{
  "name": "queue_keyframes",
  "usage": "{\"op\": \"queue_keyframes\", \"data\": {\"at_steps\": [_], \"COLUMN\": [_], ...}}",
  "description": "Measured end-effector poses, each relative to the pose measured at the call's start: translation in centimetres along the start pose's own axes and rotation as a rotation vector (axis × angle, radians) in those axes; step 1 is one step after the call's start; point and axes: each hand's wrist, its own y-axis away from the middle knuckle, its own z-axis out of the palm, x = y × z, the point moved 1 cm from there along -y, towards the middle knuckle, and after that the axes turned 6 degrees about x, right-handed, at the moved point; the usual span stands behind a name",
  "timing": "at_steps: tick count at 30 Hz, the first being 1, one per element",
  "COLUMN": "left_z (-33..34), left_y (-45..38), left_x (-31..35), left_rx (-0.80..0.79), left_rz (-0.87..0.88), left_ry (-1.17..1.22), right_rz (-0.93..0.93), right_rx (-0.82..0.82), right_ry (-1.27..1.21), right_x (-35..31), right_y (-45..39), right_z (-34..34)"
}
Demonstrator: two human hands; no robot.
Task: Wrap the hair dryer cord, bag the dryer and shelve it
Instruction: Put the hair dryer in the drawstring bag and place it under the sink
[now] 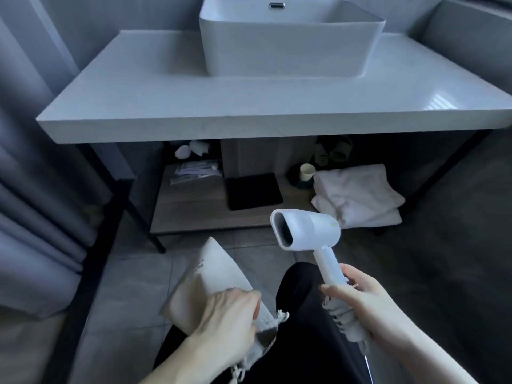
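A white hair dryer [307, 228] points its nozzle to the left, held upright by its handle. My right hand [363, 303] grips the lower handle together with the coiled grey cord [345, 320], which is bundled below the handle. A beige drawstring bag [205, 275] is at lower left, its mouth toward me, with drawstring ends hanging. My left hand [227, 322] holds the bag near its opening. Bag and dryer are apart. Under the counter a wooden shelf [194, 214] runs low above the floor.
A white countertop [249, 101] with a square basin [288, 40] spans the view ahead. On the shelf lie folded white towels [357, 198], a black mat [253, 191], a paper cup [307, 172] and packets [194, 173]. Curtains hang at left. My dark-clad knee is between my hands.
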Motion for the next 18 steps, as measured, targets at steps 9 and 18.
{"op": "queue_keyframes", "data": {"at_steps": [9,18], "left_z": [2.8,2.7], "left_y": [-1.7,-1.4], "left_x": [0.1,-1.1], "left_rx": [-0.113,0.000], "left_rz": [-0.057,-0.091], "left_ry": [0.140,0.302], "right_rz": [-0.156,-0.061], "right_rx": [0.237,0.159], "right_ry": [-0.005,-0.058], "right_x": [2.5,2.4], "right_y": [1.1,1.9], "right_z": [0.8,0.3]}}
